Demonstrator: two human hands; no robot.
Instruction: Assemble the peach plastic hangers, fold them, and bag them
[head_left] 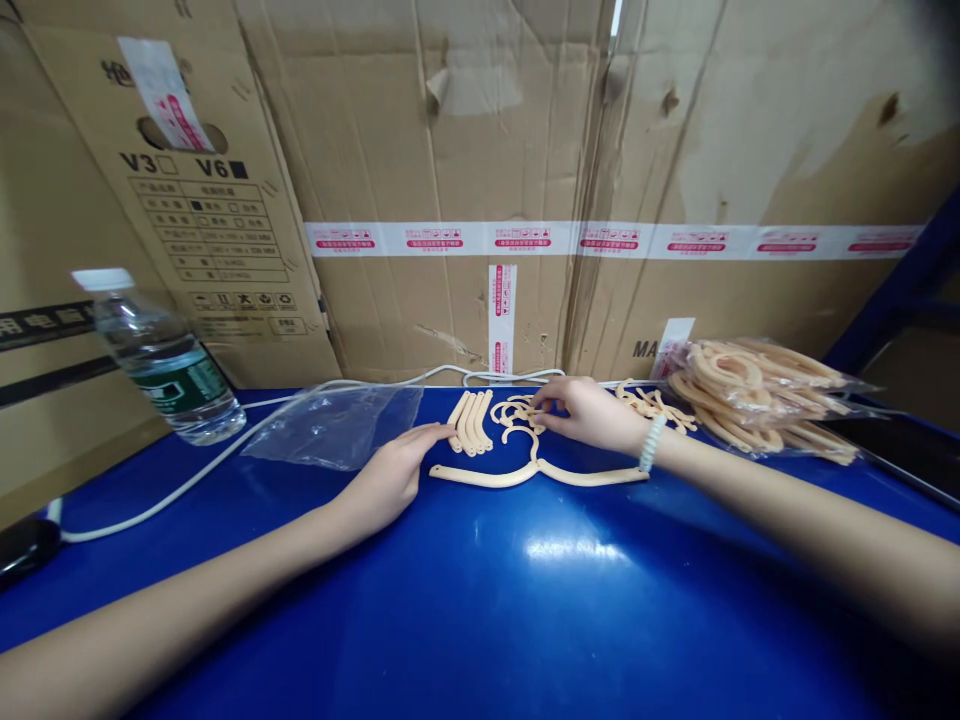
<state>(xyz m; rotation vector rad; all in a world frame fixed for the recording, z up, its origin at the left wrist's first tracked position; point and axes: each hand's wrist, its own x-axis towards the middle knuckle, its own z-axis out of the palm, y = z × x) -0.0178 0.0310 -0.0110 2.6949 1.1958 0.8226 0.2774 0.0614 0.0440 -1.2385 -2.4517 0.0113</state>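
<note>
Reference: clock face centred on the hanger-shaped set.

Left hand (394, 470), 9 o'clock: fingers extended and pressed together, tips at the near edge of the row of curved bars (471, 424), probably to steady it. Right hand (592, 412), 1 o'clock: fingers drawn in to the thumb at the hook pile (511, 407); whether a piece is pinched, cannot tell.

Hanger-shaped set (487, 480): directly below the right fingers, lying flat. Two bars meet at centre; a hook rises toward 12 o'clock. This layout apparently checks how the parts fit.

Bars: 10 o'clock, side by side, likely for easy pickup. Loose pieces (654, 406): 2 o'clock. Bagged parts (750, 385): 3 o'clock, set aside on the worktop (480, 600). Clear bag (337, 425) and water bottle (169, 365): 9 to 10 o'clock.
</note>
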